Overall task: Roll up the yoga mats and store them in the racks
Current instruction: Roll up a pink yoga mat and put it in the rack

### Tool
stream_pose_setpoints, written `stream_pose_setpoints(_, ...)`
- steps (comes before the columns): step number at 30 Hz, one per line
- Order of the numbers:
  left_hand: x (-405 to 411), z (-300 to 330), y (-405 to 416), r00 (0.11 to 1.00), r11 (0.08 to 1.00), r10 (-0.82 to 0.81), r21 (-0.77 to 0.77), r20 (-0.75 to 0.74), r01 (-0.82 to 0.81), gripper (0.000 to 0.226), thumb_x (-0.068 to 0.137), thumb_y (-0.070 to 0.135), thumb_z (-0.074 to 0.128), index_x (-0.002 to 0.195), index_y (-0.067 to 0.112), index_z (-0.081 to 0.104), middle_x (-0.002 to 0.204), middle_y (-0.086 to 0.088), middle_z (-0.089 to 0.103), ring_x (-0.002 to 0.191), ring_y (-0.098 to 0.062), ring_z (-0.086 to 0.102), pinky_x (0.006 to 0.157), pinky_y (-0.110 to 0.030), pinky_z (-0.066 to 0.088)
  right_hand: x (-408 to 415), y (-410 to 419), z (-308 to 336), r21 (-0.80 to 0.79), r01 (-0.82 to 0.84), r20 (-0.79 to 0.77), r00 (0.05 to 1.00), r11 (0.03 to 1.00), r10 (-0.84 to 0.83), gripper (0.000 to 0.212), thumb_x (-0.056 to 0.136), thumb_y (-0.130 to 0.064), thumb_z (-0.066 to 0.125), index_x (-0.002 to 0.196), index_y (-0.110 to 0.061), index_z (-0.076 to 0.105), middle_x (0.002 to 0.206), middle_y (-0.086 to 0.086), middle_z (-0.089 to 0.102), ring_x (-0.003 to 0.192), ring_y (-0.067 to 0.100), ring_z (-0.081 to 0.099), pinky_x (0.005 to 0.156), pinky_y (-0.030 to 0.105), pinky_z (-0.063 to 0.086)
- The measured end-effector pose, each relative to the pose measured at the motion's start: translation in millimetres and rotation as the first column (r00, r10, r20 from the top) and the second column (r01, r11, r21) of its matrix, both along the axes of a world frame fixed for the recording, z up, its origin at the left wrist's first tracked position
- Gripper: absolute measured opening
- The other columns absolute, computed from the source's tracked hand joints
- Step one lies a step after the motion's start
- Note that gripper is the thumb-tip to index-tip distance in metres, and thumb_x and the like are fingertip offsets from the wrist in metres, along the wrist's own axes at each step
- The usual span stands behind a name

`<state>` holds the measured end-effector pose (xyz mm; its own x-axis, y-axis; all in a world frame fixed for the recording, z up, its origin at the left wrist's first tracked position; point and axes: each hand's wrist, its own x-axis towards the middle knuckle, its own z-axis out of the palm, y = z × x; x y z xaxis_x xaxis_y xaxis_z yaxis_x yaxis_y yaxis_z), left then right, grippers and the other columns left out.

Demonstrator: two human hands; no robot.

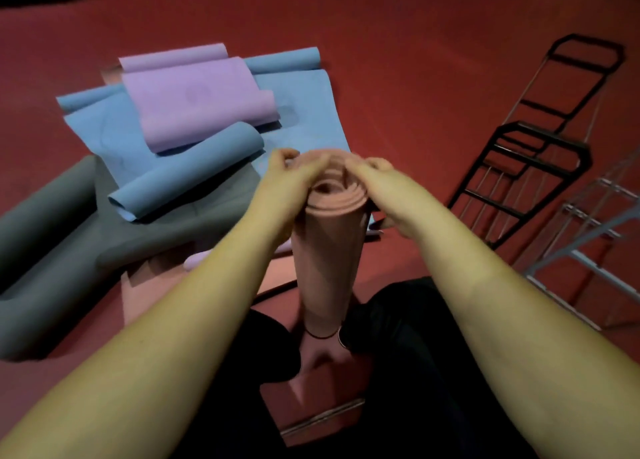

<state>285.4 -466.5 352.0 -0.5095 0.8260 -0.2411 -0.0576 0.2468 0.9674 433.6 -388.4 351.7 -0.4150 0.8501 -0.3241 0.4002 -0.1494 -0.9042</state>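
Bare red floor [398, 60] lies open at 12 o'clock. Black racks [526, 167] stand at 3 o'clock. The pink rolled mat [329, 250] stands upright in the middle; the left hand [287, 178] and right hand [377, 185] grip its top.

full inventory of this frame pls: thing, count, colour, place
pink mat: 1, dusty pink, rolled, stood on end at centre, loose tail on the floor
blue mats: at least 2, light blue, partly curled, piled left of centre
purple mat: 1, lilac, on top of the blue mats
grey mat: 1 or more, grey, curled, far left
black rack: 1, black frame, lying on the floor at right
silver rack: 1, silver, far right, cut off by the frame edge
floor: red
left hand: grips the roll's top
right hand: grips the roll's top
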Motion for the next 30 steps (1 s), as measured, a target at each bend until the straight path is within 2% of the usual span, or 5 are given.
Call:
stream_pose_setpoints(7, 0, -34, -14, 0.995, 0.995, 0.089, -0.039, 0.036, -0.087, 0.031, 0.088, 0.037, 0.068, 0.111, 0.017, 0.064, 0.096, 0.001, 0.073, 0.087, -0.012, 0.07, 0.08, -0.033, 0.057, -7, -17, -39, -0.241, 0.014, -0.222, 0.973, 0.97, -0.069, 0.051, 0.084, -0.049, 0.068, 0.124, -0.019, 0.06, 0.108, 0.002, 0.074, 0.097, 0.018, 0.072, 0.093, 0.042, 0.054)
stream_pose_setpoints(13, 3, 13, -18, 0.983, 0.978, 0.128, 0.15, 0.131, -0.147, 0.022, 0.089, 0.023, 0.069, 0.108, 0.016, 0.062, 0.093, -0.003, 0.072, 0.079, -0.014, 0.068, 0.066, -0.026, 0.053, -14, -22, -3, -0.152, 0.111, -0.415, 0.895, 0.982, -0.166, 0.02, 0.09, -0.021, 0.062, 0.108, -0.015, 0.067, 0.092, 0.002, 0.076, 0.083, 0.014, 0.073, 0.071, 0.025, 0.056)
stream_pose_setpoints(17, 4, -11, -31, 0.992, 0.994, 0.077, 0.08, -0.104, -0.068, 0.023, 0.09, 0.044, 0.062, 0.11, 0.033, 0.063, 0.109, 0.009, 0.071, 0.096, -0.01, 0.067, 0.084, -0.031, 0.051, -7, -30, -22, 0.003, 0.098, -0.295, 0.951, 0.995, -0.093, 0.019, 0.088, -0.032, 0.063, 0.106, -0.027, 0.066, 0.104, -0.01, 0.072, 0.107, 0.013, 0.066, 0.091, 0.03, 0.05)
stream_pose_setpoints(20, 5, -33, -34, 0.997, 0.997, 0.08, -0.009, 0.016, -0.08, 0.017, 0.092, 0.039, 0.059, 0.103, 0.03, 0.067, 0.107, 0.004, 0.074, 0.097, -0.015, 0.069, 0.094, -0.04, 0.053, -10, -41, -50, -0.056, 0.023, -0.247, 0.968, 0.998, -0.036, 0.025, 0.098, -0.033, 0.055, 0.118, -0.024, 0.065, 0.118, -0.009, 0.068, 0.116, 0.012, 0.061, 0.102, 0.03, 0.044)
stream_pose_setpoints(30, 3, -26, -10, 1.0, 0.994, 0.012, 0.107, 0.016, -0.013, 0.019, 0.096, 0.036, 0.055, 0.113, 0.029, 0.062, 0.112, 0.003, 0.072, 0.1, -0.01, 0.068, 0.092, -0.031, 0.053, 3, -15, -38, -0.046, 0.05, -0.266, 0.962, 0.998, -0.06, 0.009, 0.091, -0.032, 0.066, 0.097, -0.025, 0.067, 0.096, -0.011, 0.074, 0.087, -0.002, 0.069, 0.082, 0.023, 0.052)
